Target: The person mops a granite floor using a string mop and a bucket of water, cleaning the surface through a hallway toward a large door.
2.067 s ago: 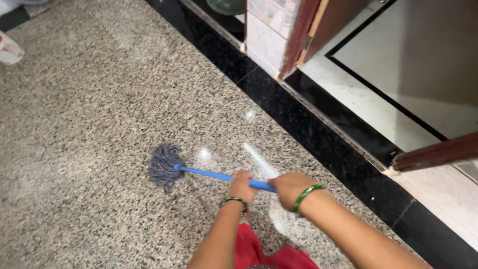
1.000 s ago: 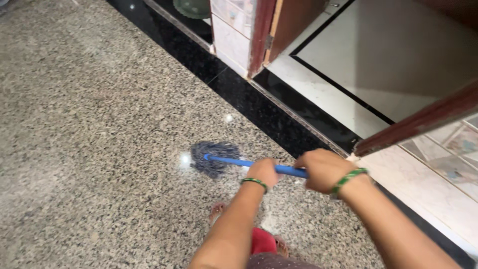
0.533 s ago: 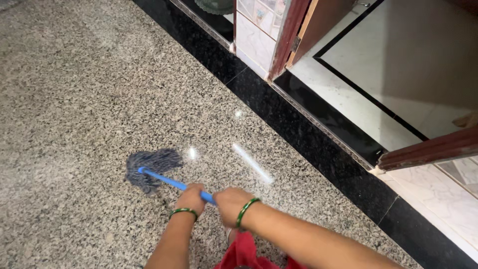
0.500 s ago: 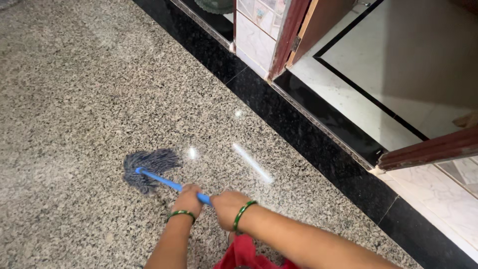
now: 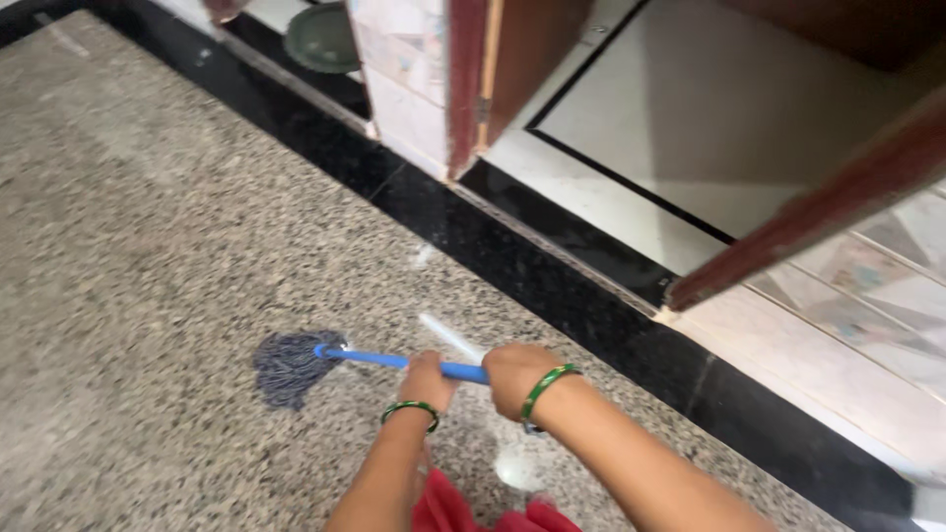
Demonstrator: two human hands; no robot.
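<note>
Speckled granite floor [image 5: 148, 246] under a blue-handled, grey-stringed mop [image 5: 296, 365] gripped by both hands [image 5: 473, 374].

Speckled granite floor [image 5: 148, 246], black border strip [image 5: 552, 266], white tiles [image 5: 690, 128] beyond, open wooden door [image 5: 522, 49], glossy light reflections.

You wear a thin green bangle on your left hand's [image 5: 427, 377] wrist, another green bangle at your right hand [image 5: 515, 374], bare forearms, and red clothing below.
</note>
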